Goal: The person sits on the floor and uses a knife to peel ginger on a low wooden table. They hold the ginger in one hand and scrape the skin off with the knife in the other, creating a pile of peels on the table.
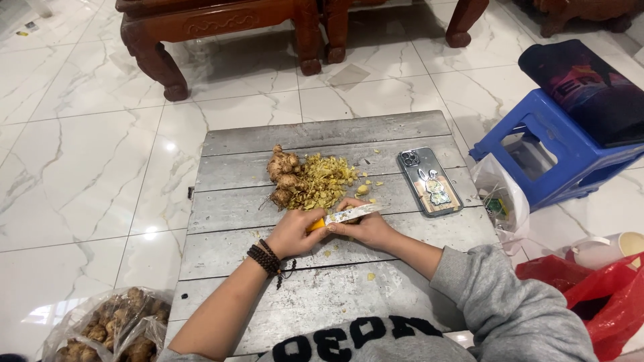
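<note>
My left hand (292, 233), with a dark bead bracelet on the wrist, grips the orange handle end of a small knife (349, 215). My right hand (365, 228) closes around the knife's pale blade part just beside it. Both hands rest low over a grey wooden board table (228, 201). Just beyond them lies a pile of yellow chopped root pieces (325, 181), with whole knobbly brown roots (282, 175) on the pile's left. A few yellow scraps lie scattered near my hands.
A phone (429, 181) in a clear case lies face down at the table's right. A blue plastic stool (557, 151), a white plastic bag (503, 194) and a red bag (604, 295) sit on the right. A bag of roots (111, 328) is lower left; carved wooden furniture (221, 33) stands behind.
</note>
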